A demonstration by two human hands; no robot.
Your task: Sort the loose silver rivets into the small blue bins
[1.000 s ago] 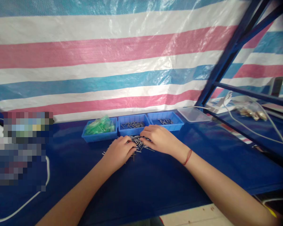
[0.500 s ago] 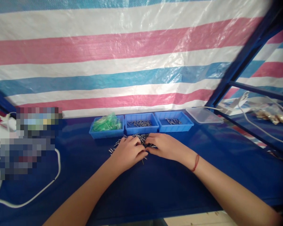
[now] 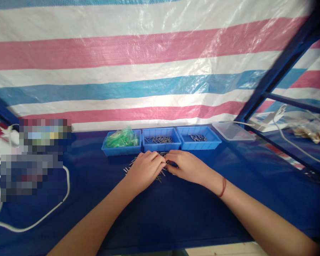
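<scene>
My left hand (image 3: 146,169) is closed over a pile of thin metal fasteners (image 3: 159,177), which look like screws or nails, on the blue table. Its fingertips meet those of my right hand (image 3: 186,165) above the pile. My right thumb and fingers are curled into a pinch, with a small dark bit at the tips, too small to name. What my left fingers hold is hidden. Just behind the hands stand a blue bin (image 3: 162,145) with many such fasteners, another blue bin (image 3: 201,145) with fewer, and a blue bin (image 3: 121,152) of green plastic bags (image 3: 124,138).
A clear plastic lid (image 3: 233,131) lies right of the bins. A white cable (image 3: 66,185) loops over the table's left side near a blurred-out patch. Blue metal frame posts (image 3: 272,67) and a striped plastic sheet (image 3: 138,81) stand behind. Bagged brown pieces (image 3: 309,133) lie far right.
My hands have drawn closer together, so the fingertips now meet and cover more of the pile. Fewer fasteners show between them. The view has shifted slightly.
</scene>
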